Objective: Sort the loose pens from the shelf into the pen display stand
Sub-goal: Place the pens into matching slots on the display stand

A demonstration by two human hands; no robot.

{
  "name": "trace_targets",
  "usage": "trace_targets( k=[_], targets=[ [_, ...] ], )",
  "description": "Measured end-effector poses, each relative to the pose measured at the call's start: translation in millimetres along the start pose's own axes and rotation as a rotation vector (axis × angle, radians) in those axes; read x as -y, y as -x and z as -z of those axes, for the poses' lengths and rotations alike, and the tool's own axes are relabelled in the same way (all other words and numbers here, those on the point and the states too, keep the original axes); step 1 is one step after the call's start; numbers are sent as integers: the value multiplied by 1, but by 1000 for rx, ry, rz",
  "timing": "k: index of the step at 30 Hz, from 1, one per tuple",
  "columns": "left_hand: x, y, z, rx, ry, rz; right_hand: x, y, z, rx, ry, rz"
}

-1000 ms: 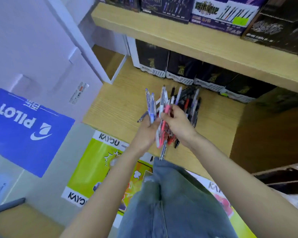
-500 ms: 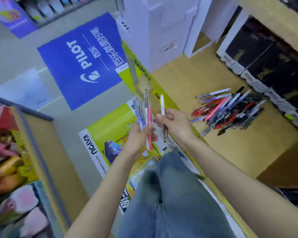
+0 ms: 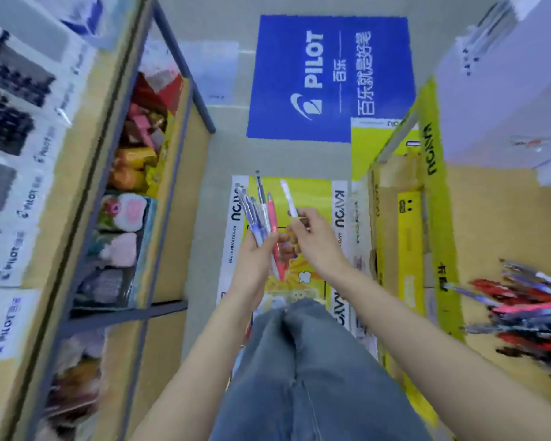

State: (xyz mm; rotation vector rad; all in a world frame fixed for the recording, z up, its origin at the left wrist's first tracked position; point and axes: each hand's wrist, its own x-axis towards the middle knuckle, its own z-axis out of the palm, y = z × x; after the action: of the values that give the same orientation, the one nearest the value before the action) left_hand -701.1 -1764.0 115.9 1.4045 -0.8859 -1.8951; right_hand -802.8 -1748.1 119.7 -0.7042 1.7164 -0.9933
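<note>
My left hand (image 3: 257, 259) grips a bundle of pens (image 3: 261, 214), blue, grey and one pink, their ends fanned upward. Just to its right, my right hand (image 3: 315, 240) pinches a single white pen (image 3: 289, 198) that tilts up and left. Both hands hover over the floor in the aisle. A pile of loose pens (image 3: 531, 307), red, pink and blue, lies on the wooden shelf (image 3: 506, 224) at the far right. On the left stands the pen display stand (image 3: 23, 173), with rows of dark pens and white labelled fronts, blurred.
A wooden shelf unit (image 3: 169, 173) with colourful plush items stands beside the display. A blue floor sticker (image 3: 328, 78) and yellow floor posters (image 3: 299, 192) lie ahead. White boxes (image 3: 506, 74) rise at top right. My jeans-clad legs (image 3: 299, 370) fill the lower middle.
The view has swung left, away from the loose pens towards the display stand. My hands left the pile with pens, my right hand taking one white pen apart from the bundle.
</note>
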Motion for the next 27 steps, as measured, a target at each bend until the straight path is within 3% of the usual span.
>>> trace_targets(
  k=[9, 17, 27],
  targets=[
    [2, 38, 50, -68, -28, 65, 22, -17, -51, 425, 293, 159],
    [32, 106, 122, -461, 172, 17, 4, 40, -152, 753, 579, 363],
    [76, 219, 241, -821, 325, -149, -31, 154, -240, 1034, 553, 432]
  ],
)
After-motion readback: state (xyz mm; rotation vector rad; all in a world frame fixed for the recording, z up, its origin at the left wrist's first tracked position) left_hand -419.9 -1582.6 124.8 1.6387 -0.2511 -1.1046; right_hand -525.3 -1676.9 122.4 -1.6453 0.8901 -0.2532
